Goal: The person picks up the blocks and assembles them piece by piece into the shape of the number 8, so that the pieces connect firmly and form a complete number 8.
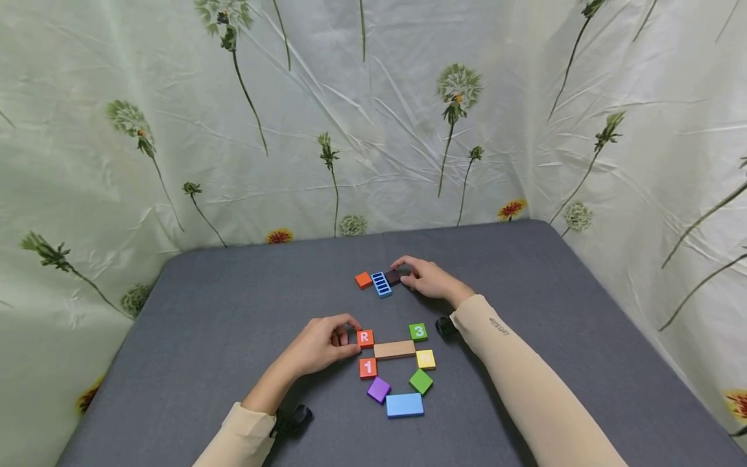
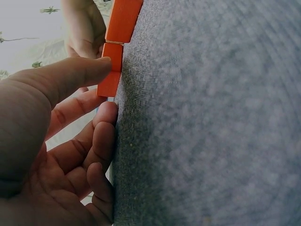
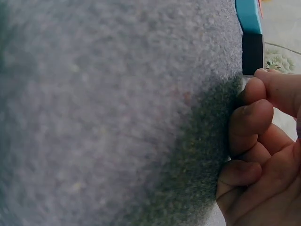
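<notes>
My left hand (image 1: pixel 323 340) pinches a red block marked R (image 1: pixel 365 338) between thumb and forefinger. In the left wrist view the thumb (image 2: pixel 94 73) presses the near side of that block, and the other fingers are bent below it. Farther back, my right hand (image 1: pixel 430 279) has thumb and forefinger at a small black block (image 1: pixel 393 277). This black block lies beside a blue block with dark slots (image 1: pixel 381 284), and an orange block (image 1: pixel 363 280) sits left of that. In the right wrist view the forefinger's contact with the black block (image 3: pixel 253 54) is hidden.
Around a wooden plank block (image 1: pixel 394 350) stand a red 1 block (image 1: pixel 368 368), a green 3 block (image 1: pixel 417 331) and a yellow block (image 1: pixel 425 359). Nearer are purple (image 1: pixel 379 389), green (image 1: pixel 421 381) and light blue (image 1: pixel 404 405) blocks. Everything lies on a grey cloth-covered table (image 1: pixel 245 311).
</notes>
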{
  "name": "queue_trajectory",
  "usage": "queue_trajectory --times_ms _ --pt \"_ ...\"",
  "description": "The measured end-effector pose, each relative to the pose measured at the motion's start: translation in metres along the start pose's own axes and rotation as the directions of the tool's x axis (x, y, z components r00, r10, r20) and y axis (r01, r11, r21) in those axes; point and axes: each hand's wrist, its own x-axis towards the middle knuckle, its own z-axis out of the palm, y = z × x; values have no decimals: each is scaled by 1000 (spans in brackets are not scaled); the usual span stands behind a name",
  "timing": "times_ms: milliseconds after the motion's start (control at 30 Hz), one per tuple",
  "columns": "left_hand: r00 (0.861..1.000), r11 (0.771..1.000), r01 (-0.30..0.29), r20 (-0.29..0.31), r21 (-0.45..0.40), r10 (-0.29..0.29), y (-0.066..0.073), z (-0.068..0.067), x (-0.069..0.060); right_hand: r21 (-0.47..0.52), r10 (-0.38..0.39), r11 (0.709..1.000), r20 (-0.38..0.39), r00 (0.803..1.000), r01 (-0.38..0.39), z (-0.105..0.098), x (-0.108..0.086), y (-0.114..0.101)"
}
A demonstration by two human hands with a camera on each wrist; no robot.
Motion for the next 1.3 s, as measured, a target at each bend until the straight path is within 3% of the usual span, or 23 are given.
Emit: queue_trajectory --times_ms 233,700,1300 --pt "999 999 -43 -3 0 43 1 -1 -2 9 43 999 32 999 -43 -1 3 -1" --pt "1000 1000 -16 0 -3 16 0 -1 -1 -16 58 998 53 997 -57 1 5 0" --pt "1000 1000 -10 -3 -14 10 1 -1 -1 -126 -19 991 105 994 33 -1 -5 -7"
